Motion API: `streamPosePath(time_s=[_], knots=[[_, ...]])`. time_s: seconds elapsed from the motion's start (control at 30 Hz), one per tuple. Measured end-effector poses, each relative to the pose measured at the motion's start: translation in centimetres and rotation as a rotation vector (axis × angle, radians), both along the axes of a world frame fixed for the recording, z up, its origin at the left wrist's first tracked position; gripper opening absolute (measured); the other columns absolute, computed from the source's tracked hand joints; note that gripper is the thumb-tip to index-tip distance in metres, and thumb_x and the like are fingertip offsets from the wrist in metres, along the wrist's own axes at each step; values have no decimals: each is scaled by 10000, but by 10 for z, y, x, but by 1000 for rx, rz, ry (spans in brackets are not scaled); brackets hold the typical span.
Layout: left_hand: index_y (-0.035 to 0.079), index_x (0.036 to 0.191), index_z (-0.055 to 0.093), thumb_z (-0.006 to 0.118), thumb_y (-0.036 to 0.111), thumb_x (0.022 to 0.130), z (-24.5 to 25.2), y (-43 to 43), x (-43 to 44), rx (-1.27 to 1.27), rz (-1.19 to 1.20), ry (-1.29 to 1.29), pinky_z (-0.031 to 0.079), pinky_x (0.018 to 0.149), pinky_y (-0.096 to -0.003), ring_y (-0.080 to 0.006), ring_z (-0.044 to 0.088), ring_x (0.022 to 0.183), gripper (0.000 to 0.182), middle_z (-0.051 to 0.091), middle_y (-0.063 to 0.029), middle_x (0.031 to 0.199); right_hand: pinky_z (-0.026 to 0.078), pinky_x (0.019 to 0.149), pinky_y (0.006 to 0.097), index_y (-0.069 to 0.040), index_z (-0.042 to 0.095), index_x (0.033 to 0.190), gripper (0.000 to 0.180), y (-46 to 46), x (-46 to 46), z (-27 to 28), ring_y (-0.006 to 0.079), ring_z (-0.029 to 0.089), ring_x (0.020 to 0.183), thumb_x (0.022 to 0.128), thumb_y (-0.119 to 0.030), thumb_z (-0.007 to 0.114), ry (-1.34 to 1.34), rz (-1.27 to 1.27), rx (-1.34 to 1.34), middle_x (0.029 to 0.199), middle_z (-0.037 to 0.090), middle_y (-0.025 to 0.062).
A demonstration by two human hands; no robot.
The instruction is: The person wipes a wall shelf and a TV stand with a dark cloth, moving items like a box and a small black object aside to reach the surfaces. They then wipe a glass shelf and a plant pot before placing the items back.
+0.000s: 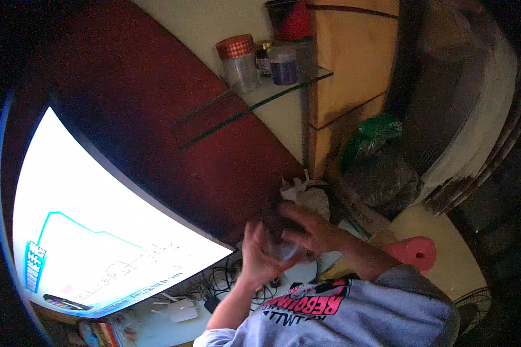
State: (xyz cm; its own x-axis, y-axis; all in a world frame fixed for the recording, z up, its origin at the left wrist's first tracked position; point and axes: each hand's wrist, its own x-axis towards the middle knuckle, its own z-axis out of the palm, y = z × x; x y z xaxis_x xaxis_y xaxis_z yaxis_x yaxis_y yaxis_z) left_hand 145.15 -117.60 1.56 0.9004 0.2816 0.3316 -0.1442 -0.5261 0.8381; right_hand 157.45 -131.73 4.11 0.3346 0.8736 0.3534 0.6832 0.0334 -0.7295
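Note:
Both my hands are raised close together in front of my grey printed T-shirt, around a blurred container [284, 249] that looks clear at its lower part. My left hand [258, 256] holds the container's lower side, with fingers curled about it. On the other side is my right hand [310, 230], its fingers bent over the dark upper part. Blur and dim light hide whether its fingers touch that part. Behind the hands lies a pale crumpled bag or cloth [314, 197].
A bright screen [104, 208] stands at the left, with tangled black cables [219, 277] and a white adapter [182, 310] below it. A glass shelf [260, 99] carries a red-lidded jar [241, 65] and other containers. To the right are a pink roll [412, 254] and a green plastic bag [380, 128].

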Motion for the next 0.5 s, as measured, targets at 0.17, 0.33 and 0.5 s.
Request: streamPosePath(time_s=[0.17,0.33,0.5], knots=[[4,1229,402,833,339,499,118,5,22,-110,-146,-254,387,945,-368,-289,484,1104,911,499,-156,1169,297,1013,435,37,321,1304,626,-5,12,57,405,387,1187,853,-338,539,124,-162,369,1270,395,273],[61,1260,407,792,337,607,241,34,52,365,97,-373,456,889,-347,-243,577,977,806,544,-155,1124,348,972,430,49,312,1302,585,-8,30,110,395,440,1142,883,-314,496,4,-324,481,1235,434,267],[130,1232,478,627,290,790,350,46,111,751,456,-562,482,829,-392,-251,574,987,493,558,-146,1133,397,859,384,25,413,1196,423,-14,34,100,324,513,997,894,-258,498,77,-247,365,1101,511,207]])
